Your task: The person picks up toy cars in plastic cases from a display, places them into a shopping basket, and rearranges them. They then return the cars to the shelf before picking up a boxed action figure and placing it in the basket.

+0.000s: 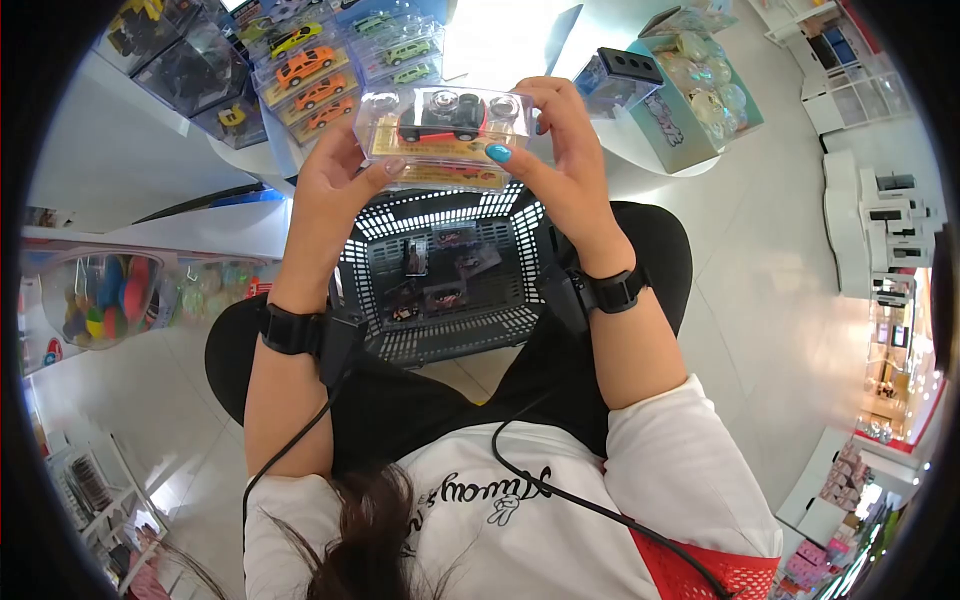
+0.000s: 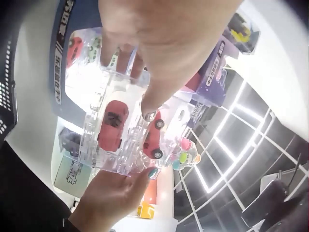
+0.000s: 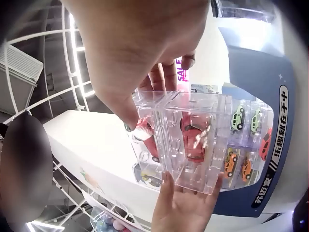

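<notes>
Two clear plastic boxes, each with a red toy car inside, are held up together over the front of a black basket [image 1: 440, 345]. The upper boxed toy car [image 1: 445, 120] faces the head camera, and the second shows below it. My left hand [image 1: 335, 170] grips the boxes at one end, its thumb along the side. At the other end my right hand [image 1: 575, 165], with a blue thumbnail, grips them too. In the left wrist view the red car [image 2: 114, 124] shows through the plastic. The right wrist view shows the box [image 3: 195, 140] between both hands.
Several dark boxed items [image 1: 445, 265] lie in the basket between the person's legs. Boxed orange cars [image 1: 318, 90] and green cars [image 1: 408, 50] stand at the display's back left. A light green carton [image 1: 670, 125] with clear balls stands at the right.
</notes>
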`<control>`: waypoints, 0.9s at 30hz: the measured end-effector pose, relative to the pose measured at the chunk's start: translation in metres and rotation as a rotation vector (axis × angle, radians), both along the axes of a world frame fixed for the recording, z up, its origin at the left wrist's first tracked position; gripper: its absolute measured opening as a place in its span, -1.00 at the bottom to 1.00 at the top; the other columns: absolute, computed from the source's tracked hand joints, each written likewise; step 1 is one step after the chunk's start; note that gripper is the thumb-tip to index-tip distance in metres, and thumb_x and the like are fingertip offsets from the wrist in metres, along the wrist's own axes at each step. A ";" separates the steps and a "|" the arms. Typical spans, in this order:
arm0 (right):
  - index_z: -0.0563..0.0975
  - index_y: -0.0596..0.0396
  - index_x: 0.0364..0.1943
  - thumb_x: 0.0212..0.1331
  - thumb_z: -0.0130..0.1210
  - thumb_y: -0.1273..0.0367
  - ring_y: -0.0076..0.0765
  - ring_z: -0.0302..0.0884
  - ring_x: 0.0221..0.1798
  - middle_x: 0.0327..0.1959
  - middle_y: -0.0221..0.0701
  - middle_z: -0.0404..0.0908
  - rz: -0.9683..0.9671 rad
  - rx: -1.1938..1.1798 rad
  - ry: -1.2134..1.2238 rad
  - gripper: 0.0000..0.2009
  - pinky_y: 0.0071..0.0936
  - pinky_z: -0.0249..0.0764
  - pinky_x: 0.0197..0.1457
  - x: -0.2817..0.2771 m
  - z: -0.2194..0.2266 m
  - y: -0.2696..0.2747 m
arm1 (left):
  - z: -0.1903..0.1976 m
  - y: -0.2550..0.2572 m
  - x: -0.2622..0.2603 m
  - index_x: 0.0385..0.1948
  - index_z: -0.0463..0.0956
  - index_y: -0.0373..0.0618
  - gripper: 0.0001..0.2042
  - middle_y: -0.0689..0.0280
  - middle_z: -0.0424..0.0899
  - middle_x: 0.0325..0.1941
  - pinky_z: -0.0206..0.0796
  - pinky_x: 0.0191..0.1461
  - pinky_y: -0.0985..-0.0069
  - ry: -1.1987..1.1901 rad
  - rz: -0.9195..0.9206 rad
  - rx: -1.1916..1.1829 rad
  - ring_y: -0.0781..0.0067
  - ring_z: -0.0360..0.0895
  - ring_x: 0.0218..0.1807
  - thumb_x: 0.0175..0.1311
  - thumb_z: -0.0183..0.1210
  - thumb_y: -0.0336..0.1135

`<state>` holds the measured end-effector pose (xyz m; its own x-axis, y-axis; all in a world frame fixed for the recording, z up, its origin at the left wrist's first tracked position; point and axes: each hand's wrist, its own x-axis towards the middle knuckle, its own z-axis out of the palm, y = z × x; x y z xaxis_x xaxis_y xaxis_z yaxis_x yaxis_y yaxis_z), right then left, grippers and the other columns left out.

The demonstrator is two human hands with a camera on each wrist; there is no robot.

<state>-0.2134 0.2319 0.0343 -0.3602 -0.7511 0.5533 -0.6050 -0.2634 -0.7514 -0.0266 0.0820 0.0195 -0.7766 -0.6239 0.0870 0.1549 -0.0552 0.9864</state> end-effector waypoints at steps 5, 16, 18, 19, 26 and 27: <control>0.41 0.15 0.07 0.01 0.23 0.35 -0.35 0.37 0.04 -0.04 -0.36 0.44 -0.007 0.031 -0.014 -0.51 -0.42 0.29 0.13 0.013 0.008 -0.012 | 0.013 -0.009 0.017 0.17 0.32 -0.22 -0.49 0.21 0.52 0.13 0.28 0.22 0.45 0.000 0.010 -0.011 0.38 0.46 0.16 0.17 0.28 -0.39; 0.50 -0.02 0.09 0.09 0.23 0.37 -0.18 0.45 0.14 0.11 -0.33 0.52 0.147 0.604 0.653 -0.58 -0.31 0.40 0.19 -0.043 -0.022 -0.121 | 0.018 -0.087 0.074 0.17 0.31 -0.12 -0.56 0.31 0.54 0.08 0.28 0.14 0.40 0.022 0.380 0.048 0.42 0.47 0.15 0.30 0.18 -0.23; 0.51 -0.02 0.08 0.04 0.27 0.32 -0.11 0.42 0.19 0.13 -0.31 0.51 0.184 0.861 0.662 -0.56 -0.25 0.36 0.25 -0.043 -0.031 -0.139 | 0.017 -0.090 0.075 0.16 0.32 -0.13 -0.55 0.31 0.54 0.07 0.28 0.13 0.41 0.025 0.407 0.054 0.43 0.47 0.14 0.29 0.20 -0.23; 0.52 -0.02 0.08 0.02 0.28 0.30 -0.11 0.42 0.18 0.13 -0.30 0.51 0.192 0.888 0.680 -0.54 -0.24 0.36 0.24 -0.041 -0.037 -0.144 | 0.015 -0.090 0.076 0.15 0.33 -0.13 -0.55 0.30 0.55 0.06 0.28 0.12 0.42 0.025 0.421 0.058 0.44 0.48 0.13 0.28 0.20 -0.23; 0.54 -0.03 -0.01 0.03 0.25 0.31 -0.19 0.45 0.14 0.07 -0.38 0.54 0.065 0.666 0.886 -0.62 -0.23 0.36 0.16 -0.028 -0.050 -0.149 | 0.009 -0.098 0.072 0.12 0.37 -0.17 -0.55 0.27 0.55 0.05 0.31 0.04 0.51 0.109 0.398 0.062 0.49 0.49 0.05 0.22 0.25 -0.31; 0.54 -0.01 -0.02 0.02 0.26 0.31 -0.18 0.49 0.11 0.02 -0.34 0.57 0.056 0.553 0.835 -0.63 -0.25 0.39 0.15 -0.035 -0.048 -0.147 | 0.008 -0.097 0.071 0.11 0.37 -0.18 -0.55 0.26 0.55 0.05 0.31 0.03 0.53 0.098 0.411 0.028 0.49 0.49 0.05 0.21 0.26 -0.32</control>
